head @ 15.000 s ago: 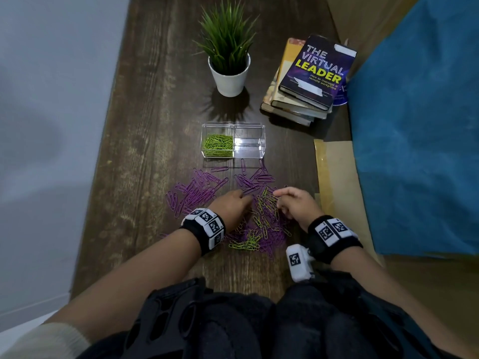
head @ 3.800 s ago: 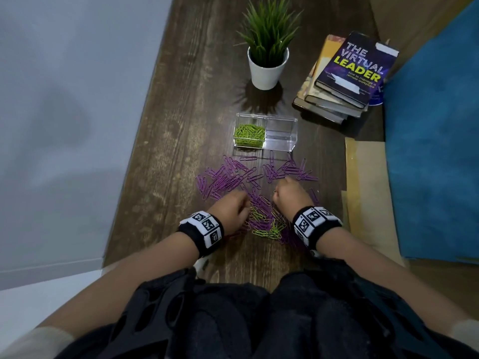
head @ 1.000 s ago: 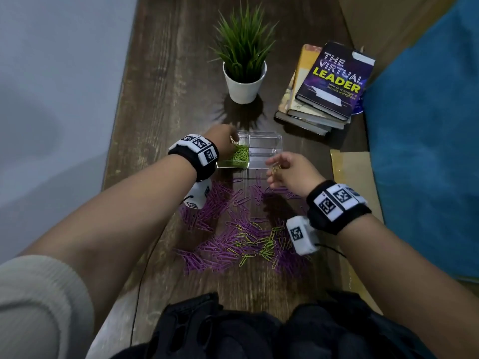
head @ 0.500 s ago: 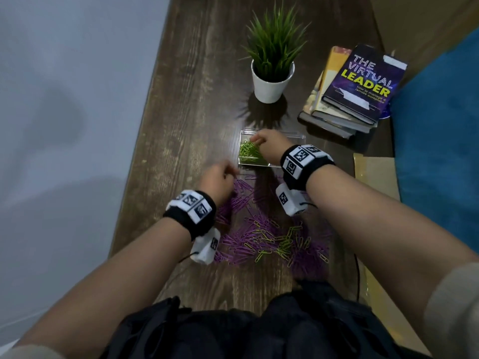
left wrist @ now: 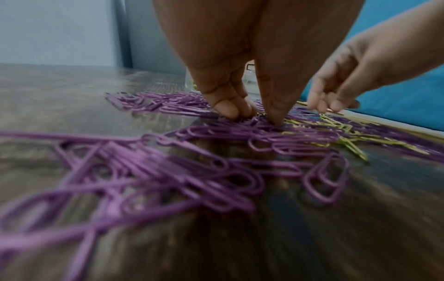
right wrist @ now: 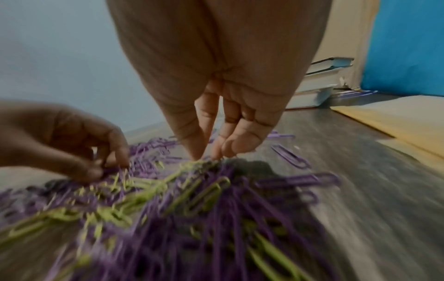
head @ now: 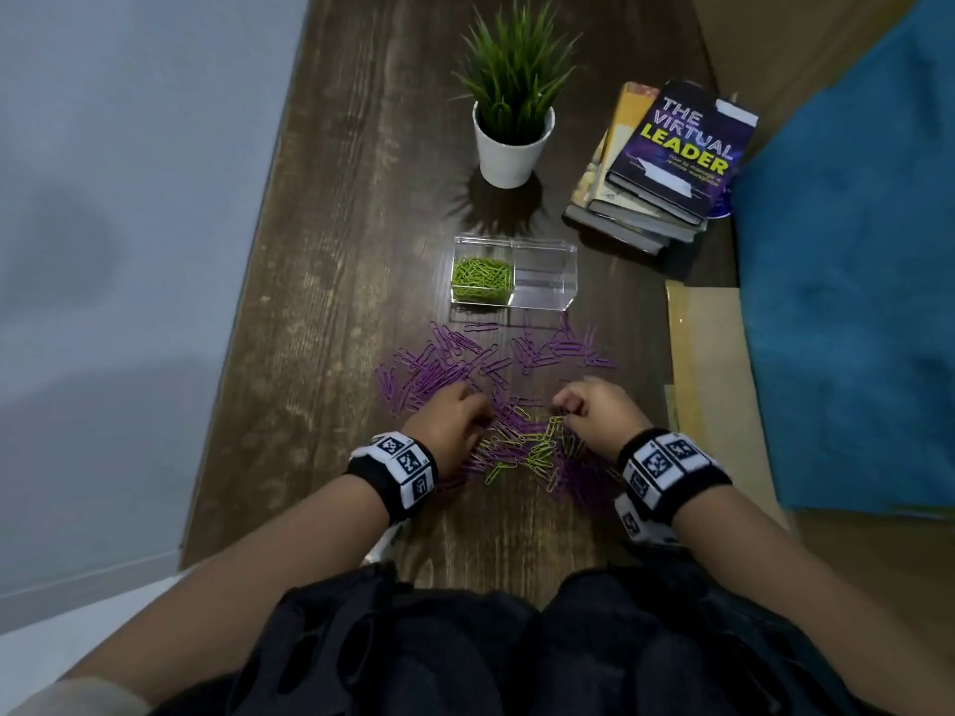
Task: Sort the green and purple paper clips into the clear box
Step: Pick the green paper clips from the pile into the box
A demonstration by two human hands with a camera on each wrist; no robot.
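The clear box stands mid-table; its left compartment holds green paper clips, its right one is bare. Purple paper clips lie scattered in front of it, and a mixed green and purple pile lies between my hands. My left hand has its curled fingers and thumb down on purple clips, pinching at one. My right hand pinches a green clip at the top of the pile, thumb and fingertips together.
A potted plant stands behind the box. A stack of books lies at the back right. A tan envelope and blue cloth border the table on the right; a pale wall is on the left.
My right hand has come back from the box's green compartment to the mixed pile. My left hand has moved slightly right, from the purple clips to the pile.
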